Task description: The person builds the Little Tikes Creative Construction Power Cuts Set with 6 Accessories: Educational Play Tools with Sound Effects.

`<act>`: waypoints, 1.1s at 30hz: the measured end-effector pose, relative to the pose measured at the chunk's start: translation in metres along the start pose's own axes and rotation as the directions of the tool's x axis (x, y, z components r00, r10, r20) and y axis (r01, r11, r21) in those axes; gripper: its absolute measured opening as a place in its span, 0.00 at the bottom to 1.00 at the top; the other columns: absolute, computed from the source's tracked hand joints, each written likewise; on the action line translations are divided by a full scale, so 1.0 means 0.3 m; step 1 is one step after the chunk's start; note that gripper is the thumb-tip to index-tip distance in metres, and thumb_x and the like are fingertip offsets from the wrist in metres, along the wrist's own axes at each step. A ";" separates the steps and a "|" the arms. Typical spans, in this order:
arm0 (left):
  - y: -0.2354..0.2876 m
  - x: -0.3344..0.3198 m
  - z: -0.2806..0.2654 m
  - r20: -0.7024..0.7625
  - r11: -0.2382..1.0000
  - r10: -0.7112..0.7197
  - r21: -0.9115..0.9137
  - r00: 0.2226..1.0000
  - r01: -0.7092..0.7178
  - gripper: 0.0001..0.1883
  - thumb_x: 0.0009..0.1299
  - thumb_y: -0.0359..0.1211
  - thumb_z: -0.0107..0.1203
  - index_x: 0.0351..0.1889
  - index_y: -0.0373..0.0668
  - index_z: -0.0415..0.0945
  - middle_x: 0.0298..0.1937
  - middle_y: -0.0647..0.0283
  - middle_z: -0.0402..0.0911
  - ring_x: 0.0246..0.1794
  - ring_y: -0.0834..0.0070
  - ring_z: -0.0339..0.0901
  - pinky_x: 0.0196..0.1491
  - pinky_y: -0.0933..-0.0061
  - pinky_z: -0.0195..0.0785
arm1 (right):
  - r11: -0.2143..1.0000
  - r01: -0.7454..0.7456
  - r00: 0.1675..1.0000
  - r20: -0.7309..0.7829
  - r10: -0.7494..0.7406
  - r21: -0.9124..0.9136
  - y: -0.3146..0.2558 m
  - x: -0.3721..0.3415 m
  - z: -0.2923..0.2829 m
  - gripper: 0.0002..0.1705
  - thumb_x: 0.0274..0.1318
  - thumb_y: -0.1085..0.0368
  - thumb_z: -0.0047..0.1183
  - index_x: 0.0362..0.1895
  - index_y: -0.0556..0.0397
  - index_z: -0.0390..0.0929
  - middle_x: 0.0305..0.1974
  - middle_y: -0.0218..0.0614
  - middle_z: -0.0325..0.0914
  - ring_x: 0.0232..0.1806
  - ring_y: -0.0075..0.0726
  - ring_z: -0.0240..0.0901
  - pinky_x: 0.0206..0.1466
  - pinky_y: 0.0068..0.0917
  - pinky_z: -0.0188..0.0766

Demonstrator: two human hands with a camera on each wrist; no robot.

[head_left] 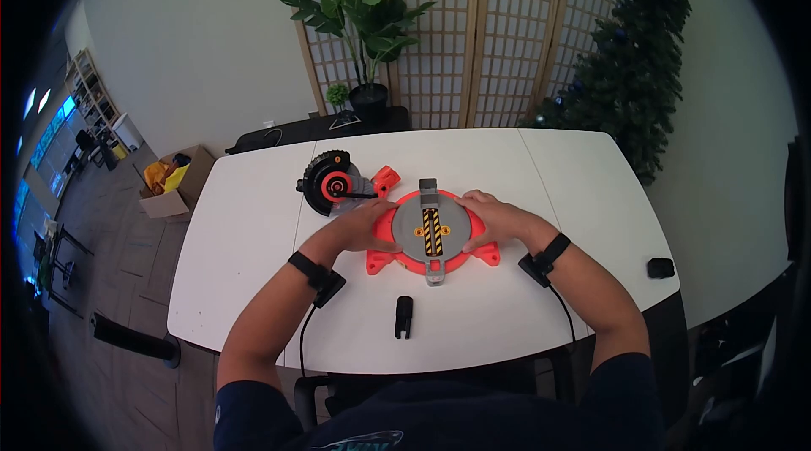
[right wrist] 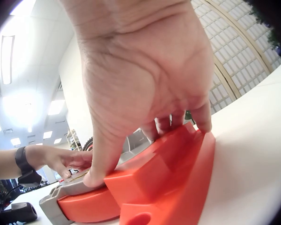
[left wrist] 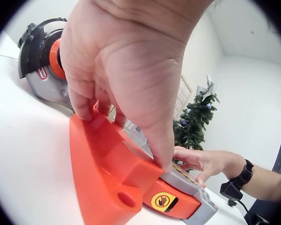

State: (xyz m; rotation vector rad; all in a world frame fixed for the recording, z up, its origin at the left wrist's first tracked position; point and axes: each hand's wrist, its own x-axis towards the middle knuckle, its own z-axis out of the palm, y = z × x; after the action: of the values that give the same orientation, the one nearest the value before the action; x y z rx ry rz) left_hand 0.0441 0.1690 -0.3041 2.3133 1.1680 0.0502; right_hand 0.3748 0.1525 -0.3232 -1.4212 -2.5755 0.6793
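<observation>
A round toy base (head_left: 405,227) lies flat on the white table (head_left: 228,248), with a grey disc on top, an orange-red rim and feet, and a black-and-yellow striped strip down its middle. My left hand (head_left: 363,227) grips its left side, thumb at the disc's edge and fingers spread over the orange foot (left wrist: 103,168). On the opposite side my right hand (head_left: 498,221) holds it the same way, its fingers over the other orange foot (right wrist: 178,173). Behind my left hand stands a grey toy part with a black treaded wheel (head_left: 317,183) and orange hub.
A small black pronged piece (head_left: 405,316) lies in front of the base. Near the table's right edge sits a small black object (head_left: 661,268). Beyond the table are a potted plant (head_left: 369,100), a folding screen (head_left: 507,37), a decorated tree (head_left: 634,71) and a cardboard box (head_left: 193,176).
</observation>
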 end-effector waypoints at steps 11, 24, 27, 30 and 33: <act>-0.034 -0.043 0.013 -0.050 0.996 0.063 -0.064 0.997 -0.066 0.68 0.44 0.50 0.81 0.77 0.37 0.45 0.77 0.46 0.54 0.77 0.55 0.56 0.76 0.61 0.55 | 0.992 -0.021 0.997 0.067 0.030 -0.127 0.007 -0.057 -0.016 0.77 0.24 0.46 0.81 0.78 0.55 0.46 0.75 0.53 0.46 0.77 0.55 0.47 0.75 0.39 0.58; -0.034 -0.066 0.006 -0.140 0.995 0.098 -0.015 0.985 -0.101 0.63 0.42 0.49 0.81 0.73 0.40 0.54 0.71 0.47 0.63 0.70 0.54 0.67 0.69 0.61 0.65 | 0.997 0.032 0.997 -0.061 -0.036 -0.066 0.000 -0.096 -0.041 0.70 0.25 0.45 0.80 0.73 0.61 0.55 0.67 0.51 0.62 0.71 0.51 0.58 0.71 0.38 0.63; -0.018 -0.080 -0.002 -0.138 0.996 0.084 -0.030 0.987 -0.089 0.61 0.42 0.48 0.81 0.72 0.41 0.57 0.70 0.48 0.65 0.69 0.55 0.67 0.68 0.61 0.65 | 0.998 0.059 0.995 -0.078 -0.062 -0.036 -0.006 -0.106 -0.038 0.71 0.26 0.45 0.80 0.73 0.61 0.55 0.67 0.52 0.62 0.71 0.51 0.58 0.72 0.38 0.62; -0.007 -0.088 -0.008 -0.131 0.996 0.071 -0.042 0.989 -0.077 0.58 0.42 0.48 0.81 0.70 0.41 0.59 0.69 0.49 0.67 0.69 0.55 0.68 0.68 0.61 0.65 | 0.996 0.089 0.992 -0.085 -0.089 -0.012 0.001 -0.111 -0.026 0.69 0.26 0.47 0.78 0.73 0.61 0.55 0.65 0.52 0.64 0.69 0.53 0.59 0.71 0.38 0.62; -0.019 -0.088 0.000 -0.130 0.993 0.099 -0.054 0.987 -0.107 0.57 0.42 0.47 0.81 0.69 0.41 0.60 0.67 0.50 0.68 0.68 0.56 0.69 0.67 0.61 0.66 | 0.997 0.066 0.995 -0.071 -0.067 -0.027 -0.006 -0.119 -0.024 0.69 0.27 0.47 0.78 0.73 0.61 0.54 0.66 0.52 0.63 0.70 0.54 0.59 0.72 0.38 0.62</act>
State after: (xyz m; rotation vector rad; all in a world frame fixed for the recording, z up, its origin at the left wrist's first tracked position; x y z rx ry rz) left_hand 0.0235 0.1516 -0.3014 2.3438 1.0915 0.2712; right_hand 0.3953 0.1243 -0.3122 -1.3346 -2.5716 0.5778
